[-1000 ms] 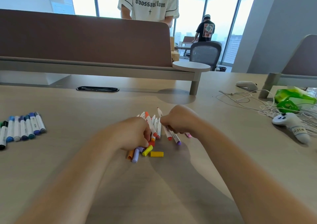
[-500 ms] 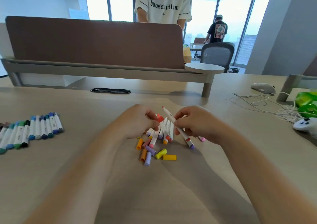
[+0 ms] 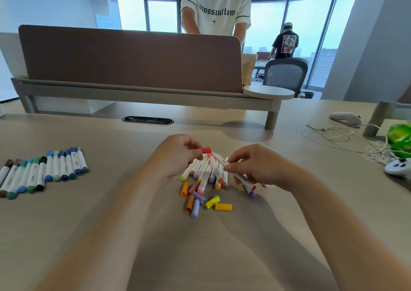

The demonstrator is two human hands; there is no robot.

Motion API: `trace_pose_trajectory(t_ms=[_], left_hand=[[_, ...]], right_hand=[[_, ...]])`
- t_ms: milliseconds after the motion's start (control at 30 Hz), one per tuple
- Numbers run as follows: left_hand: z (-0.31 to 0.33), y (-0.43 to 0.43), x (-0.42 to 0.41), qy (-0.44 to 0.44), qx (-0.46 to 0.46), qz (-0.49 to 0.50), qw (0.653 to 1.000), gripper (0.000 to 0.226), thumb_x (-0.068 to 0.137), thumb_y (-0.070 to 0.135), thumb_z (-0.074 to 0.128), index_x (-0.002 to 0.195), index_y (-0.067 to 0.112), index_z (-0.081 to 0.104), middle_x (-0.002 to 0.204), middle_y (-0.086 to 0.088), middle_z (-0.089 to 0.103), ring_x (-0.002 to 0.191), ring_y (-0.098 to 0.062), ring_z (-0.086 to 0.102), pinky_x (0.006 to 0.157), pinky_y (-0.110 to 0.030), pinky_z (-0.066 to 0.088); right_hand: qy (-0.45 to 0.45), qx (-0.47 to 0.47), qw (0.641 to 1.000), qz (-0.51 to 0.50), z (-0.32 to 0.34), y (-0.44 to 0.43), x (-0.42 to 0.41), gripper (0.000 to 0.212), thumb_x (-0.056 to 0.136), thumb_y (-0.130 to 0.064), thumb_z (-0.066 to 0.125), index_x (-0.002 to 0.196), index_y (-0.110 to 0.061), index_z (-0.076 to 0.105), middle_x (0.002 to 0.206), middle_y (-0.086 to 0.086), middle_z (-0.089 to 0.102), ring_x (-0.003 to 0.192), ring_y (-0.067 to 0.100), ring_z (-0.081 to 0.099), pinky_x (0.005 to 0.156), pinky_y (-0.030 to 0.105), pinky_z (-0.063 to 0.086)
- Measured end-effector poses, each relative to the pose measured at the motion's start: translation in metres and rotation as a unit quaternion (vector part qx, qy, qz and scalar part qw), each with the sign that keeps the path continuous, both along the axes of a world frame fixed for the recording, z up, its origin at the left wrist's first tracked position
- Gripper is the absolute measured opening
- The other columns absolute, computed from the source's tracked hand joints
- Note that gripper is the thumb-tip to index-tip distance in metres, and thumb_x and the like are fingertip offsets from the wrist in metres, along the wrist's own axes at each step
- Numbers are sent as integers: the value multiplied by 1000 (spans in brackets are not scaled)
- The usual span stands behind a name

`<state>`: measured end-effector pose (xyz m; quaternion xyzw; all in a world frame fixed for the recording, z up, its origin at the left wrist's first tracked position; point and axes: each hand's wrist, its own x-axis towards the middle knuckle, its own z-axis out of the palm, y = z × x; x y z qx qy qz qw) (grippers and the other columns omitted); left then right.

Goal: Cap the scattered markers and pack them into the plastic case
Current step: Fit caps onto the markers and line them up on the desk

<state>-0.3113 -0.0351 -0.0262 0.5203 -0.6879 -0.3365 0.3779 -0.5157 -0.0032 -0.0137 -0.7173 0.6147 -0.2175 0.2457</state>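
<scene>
Left hand (image 3: 178, 157) pinches one red cap (image 3: 206, 150) between thumb and forefinger. Right hand (image 3: 255, 168) pinches one white marker (image 3: 219, 157). Its long axis slants from the nib, up-left at the cap, to the purple end down-right below the palm.

Between the hands: heap of uncapped markers (image 3: 205, 175), count unclear.

Near side of the hands: seven loose caps (image 3: 223, 206) on the desk (image 3: 133, 224).

Well left of the left hand: about a dozen capped markers (image 3: 55, 168) in one row.
</scene>
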Motion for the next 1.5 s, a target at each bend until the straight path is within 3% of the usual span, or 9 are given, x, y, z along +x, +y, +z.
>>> trace_pose_trajectory(t_ms=[233, 400, 567, 733, 933, 1133, 1267, 1367, 1500], left_hand=[[0, 3, -4, -21, -8, -15, 1000, 14, 96, 14, 59, 91, 22, 69, 74, 2, 67, 65, -14, 52, 62, -30, 43], [-2, 5, -13, -19, -17, -16, 1000, 12, 95, 14, 60, 90, 21, 69, 73, 6, 65, 65, -6, 56, 60, -21, 41], [-2, 7, -18, 25, -18, 4, 1000, 14, 96, 12, 58, 90, 19, 69, 74, 6, 65, 61, -2, 54, 58, -18, 41], [-6, 7, -28, 18, -22, 41, 999, 23, 99, 20, 50, 120, 22, 58, 101, 0, 68, 75, -10, 54, 68, -25, 44], [-6, 8, -28, -46, -27, 42, 998, 19, 100, 19, 46, 108, 23, 63, 90, 2, 67, 73, -10, 58, 57, -20, 40], [-2, 9, -25, -47, -32, 42, 998, 18, 99, 20, 47, 104, 22, 64, 86, 3, 66, 67, -8, 54, 55, -22, 37], [-1, 11, -26, -55, -35, 45, 997, 20, 100, 21, 47, 105, 20, 66, 89, 1, 67, 69, -9, 54, 55, -20, 35], [1, 12, -25, -51, -31, 47, 997, 19, 100, 21, 48, 104, 20, 66, 88, -1, 67, 65, -9, 53, 53, -21, 35], [3, 11, -22, -52, -38, 58, 996, 20, 100, 20, 47, 102, 19, 67, 85, -1, 66, 66, -9, 54, 53, -19, 35]], right_hand=[[46, -11, 999, 11, 1, -1, -2, 16, 87, -43, 69, 96, -30, 72, 82, -13, 69, 70, 8, 60, 62, 17, 49], [76, -32, 996, 24, -1, -4, 1, 25, 90, -39, 66, 107, -23, 73, 88, -12, 68, 75, 7, 60, 71, 15, 46], [67, -40, 997, 22, -1, -7, 1, 15, 91, -39, 65, 95, -27, 72, 81, -7, 73, 73, 13, 66, 71, 21, 52], [68, -16, 993, -90, -5, -11, 5, 29, 91, -38, 64, 82, -12, 75, 65, -3, 69, 53, 13, 59, 55, 25, 53], [142, 27, 966, -213, -15, -21, 14, 34, 101, -31, 50, 76, -8, 56, 64, 2, 46, 50, 12, 44, 36, 16, 31], [238, 31, 950, -199, -21, -29, 24, 25, 99, -25, 52, 108, -6, 65, 94, 8, 64, 83, 24, 65, 74, 32, 55], [227, 14, 958, -173, -18, -27, 33, 16, 92, -22, 57, 96, -7, 62, 88, 6, 62, 79, 24, 60, 69, 34, 50], [266, 44, 946, -181, -11, -32, 40, 19, 96, -18, 56, 108, -7, 66, 104, 7, 66, 92, 24, 66, 84, 35, 56], [295, 75, 939, -162, -4, -44, 45, 21, 95, -24, 57, 107, -10, 66, 105, 5, 66, 93, 20, 65, 86, 34, 56]])
